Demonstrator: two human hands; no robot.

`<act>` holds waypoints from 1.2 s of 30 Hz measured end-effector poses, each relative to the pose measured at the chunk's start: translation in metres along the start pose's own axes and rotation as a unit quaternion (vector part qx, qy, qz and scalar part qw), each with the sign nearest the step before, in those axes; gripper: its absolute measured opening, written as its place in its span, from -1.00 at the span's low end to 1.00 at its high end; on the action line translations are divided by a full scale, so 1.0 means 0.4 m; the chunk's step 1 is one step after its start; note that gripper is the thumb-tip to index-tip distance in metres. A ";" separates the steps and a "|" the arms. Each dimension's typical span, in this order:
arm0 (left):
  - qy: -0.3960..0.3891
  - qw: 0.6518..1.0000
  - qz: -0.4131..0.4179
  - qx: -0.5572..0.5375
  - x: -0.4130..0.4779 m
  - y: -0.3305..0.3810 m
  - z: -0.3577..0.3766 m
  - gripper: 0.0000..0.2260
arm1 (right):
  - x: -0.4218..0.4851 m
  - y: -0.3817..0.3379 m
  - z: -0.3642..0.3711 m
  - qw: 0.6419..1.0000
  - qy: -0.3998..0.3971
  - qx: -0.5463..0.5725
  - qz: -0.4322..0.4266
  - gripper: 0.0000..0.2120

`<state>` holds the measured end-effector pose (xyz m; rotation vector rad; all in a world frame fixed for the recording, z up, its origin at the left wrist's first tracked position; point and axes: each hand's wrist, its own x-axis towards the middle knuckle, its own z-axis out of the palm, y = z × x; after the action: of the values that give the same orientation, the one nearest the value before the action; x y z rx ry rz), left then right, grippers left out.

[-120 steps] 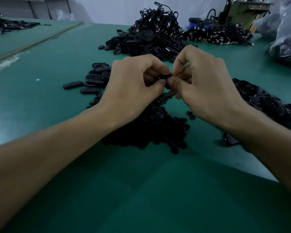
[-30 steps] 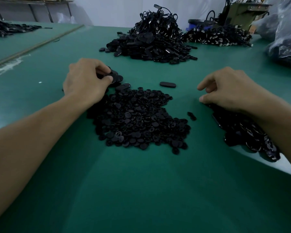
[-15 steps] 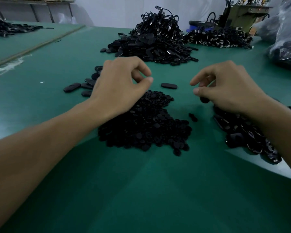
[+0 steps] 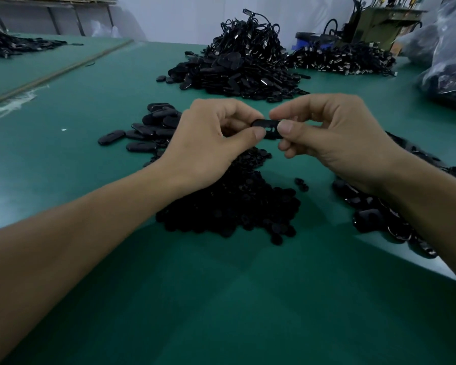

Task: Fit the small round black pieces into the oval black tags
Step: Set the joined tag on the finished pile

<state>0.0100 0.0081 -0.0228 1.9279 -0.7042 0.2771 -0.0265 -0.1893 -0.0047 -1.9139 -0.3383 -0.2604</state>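
Both hands are raised a little above the green desk [image 4: 221, 299] and meet in the middle. The left hand [image 4: 208, 138] pinches the left end of one oval black tag [image 4: 267, 127] between thumb and curled fingers. The right hand [image 4: 334, 138] pinches the right end of it in the same way, so the tag lies flat between the two thumbs. I cannot tell if a round piece is already in the tag, because the fingers cover it.

Under the hands, on the desk, lies the pile of small round black pieces [image 4: 234, 206]. A group of loose oval tags [image 4: 153, 127] lies to the left of it, partly behind the left hand. Another dark pile [image 4: 374, 217] lies under the right forearm. Far behind stands a big heap of black parts [image 4: 242, 69], and a clear plastic bag [image 4: 450, 61] is at the right edge.
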 end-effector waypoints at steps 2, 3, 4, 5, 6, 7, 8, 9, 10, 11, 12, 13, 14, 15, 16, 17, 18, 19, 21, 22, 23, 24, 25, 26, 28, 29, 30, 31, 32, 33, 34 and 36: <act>0.002 1.000 0.004 -0.012 0.000 0.001 0.000 -0.91 | -0.003 -0.003 0.001 0.996 0.005 -0.086 -0.011 -0.89; 0.007 1.000 0.005 -0.023 0.000 0.001 0.000 -0.90 | -0.004 -0.005 0.002 0.994 0.004 -0.109 -0.013 -0.91; 0.016 0.999 0.005 -0.038 0.000 0.001 0.000 -0.90 | -0.006 -0.007 0.002 0.993 0.002 -0.114 -0.009 -0.93; 0.026 0.998 0.005 -0.054 0.001 0.002 0.000 -0.90 | -0.007 -0.009 0.004 0.994 0.000 -0.107 -0.001 -0.94; 0.034 0.997 0.007 -0.070 0.002 0.003 0.001 -0.89 | -0.008 -0.011 0.006 0.995 -0.005 -0.095 0.008 -0.96; 0.036 0.996 0.010 -0.083 0.002 0.004 0.002 -0.89 | -0.008 -0.013 0.011 0.997 -0.010 -0.076 0.015 -0.97; 0.033 0.995 0.016 -0.093 0.002 0.006 0.003 -0.88 | -0.008 -0.014 0.016 0.998 -0.015 -0.051 0.020 -0.97; 0.024 0.995 0.023 -0.099 0.001 0.008 0.004 -0.88 | -0.009 -0.016 0.022 0.999 -0.019 -0.018 0.026 -0.96; 0.016 0.994 0.029 -0.100 0.000 0.009 0.006 -0.89 | -0.009 -0.019 0.029 0.999 -0.021 0.016 0.034 -0.94; 0.010 0.995 0.031 -0.099 -0.002 0.009 0.006 -0.90 | -0.009 -0.021 0.032 0.998 -0.022 0.039 0.041 -0.91; 0.009 0.995 0.029 -0.096 -0.002 0.008 0.005 -0.91 | -0.009 -0.022 0.033 0.998 -0.020 0.048 0.044 -0.89; 0.010 0.995 0.025 -0.091 -0.003 0.007 0.004 -0.92 | -0.009 -0.021 0.031 0.998 -0.015 0.034 0.042 -0.87; 0.014 0.996 0.020 -0.083 -0.002 0.006 0.002 -0.91 | -0.009 -0.018 0.027 0.999 -0.003 -0.006 0.033 -0.87; 0.019 0.997 0.016 -0.073 -0.001 0.004 0.001 -0.91 | -0.008 -0.013 0.021 0.997 0.014 -0.069 0.020 -0.90; 0.023 0.998 0.012 -0.065 -0.001 0.003 0.000 -0.90 | -0.007 -0.006 0.013 0.990 0.032 -0.139 0.006 -0.92; 0.028 0.998 0.008 -0.060 -0.001 0.001 0.000 -0.89 | -0.006 0.001 0.007 0.978 0.044 -0.205 -0.004 -0.92; 0.033 0.998 0.004 -0.056 -0.001 0.000 0.000 -0.88 | -0.006 0.007 0.001 0.964 0.046 -0.262 -0.010 -0.92; 0.038 0.998 0.000 -0.051 0.000 -0.001 0.000 -0.87 | -0.005 0.012 -0.004 0.952 0.038 -0.304 -0.010 -0.92; 0.043 0.998 -0.009 -0.035 0.001 -0.005 -0.001 -0.83 | -0.003 0.015 -0.010 0.937 0.008 -0.349 0.006 -0.93; 0.044 0.999 -0.014 -0.026 0.003 -0.008 -0.002 -0.80 | -0.002 0.014 -0.013 0.934 -0.007 -0.358 0.015 -0.93; 0.045 0.999 -0.017 -0.019 0.005 -0.011 -0.004 -0.77 | -0.001 0.011 -0.018 0.931 -0.020 -0.364 0.022 -0.92; 0.046 0.999 -0.021 -0.016 0.006 -0.013 -0.005 -0.76 | 0.000 0.008 -0.023 0.929 -0.029 -0.368 0.027 -0.90; 0.046 0.999 -0.023 -0.016 0.008 -0.014 -0.007 -0.75 | 0.002 0.005 -0.030 0.927 -0.036 -0.371 0.033 -0.88; 0.047 0.998 -0.025 -0.020 0.008 -0.016 -0.007 -0.76 | 0.003 0.000 -0.038 0.926 -0.043 -0.372 0.044 -0.87; 0.049 0.998 -0.028 -0.028 0.009 -0.018 -0.009 -0.79 | 0.002 -0.009 -0.049 0.917 -0.067 -0.387 0.072 -0.84; 0.051 0.998 -0.029 -0.030 0.010 -0.020 -0.010 -0.81 | 0.001 -0.012 -0.054 0.909 -0.085 -0.399 0.085 -0.82; 0.054 0.998 -0.030 -0.032 0.010 -0.022 -0.011 -0.82 | -0.001 -0.016 -0.057 0.901 -0.103 -0.411 0.097 -0.78; 0.058 0.997 -0.029 -0.033 0.011 -0.024 -0.012 -0.83 | -0.003 -0.020 -0.059 0.895 -0.120 -0.417 0.107 -0.75; 0.061 0.997 -0.028 -0.033 0.010 -0.025 -0.013 -0.83 | -0.004 -0.024 -0.060 0.891 -0.133 -0.418 0.112 -0.73; 0.063 0.997 -0.026 -0.033 0.010 -0.026 -0.013 -0.82 | -0.005 -0.027 -0.060 0.890 -0.144 -0.416 0.114 -0.73; 0.064 0.997 -0.025 -0.032 0.009 -0.027 -0.012 -0.81 | -0.005 -0.028 -0.061 0.891 -0.153 -0.413 0.113 -0.74; 0.062 0.997 -0.026 -0.031 0.007 -0.029 -0.009 -0.81 | -0.004 -0.026 -0.060 0.892 -0.164 -0.406 0.111 -0.80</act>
<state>0.0192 0.0138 -0.0285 1.8509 -0.5741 0.3353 -0.0319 -0.2083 0.0124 -2.8153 -0.2407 0.1096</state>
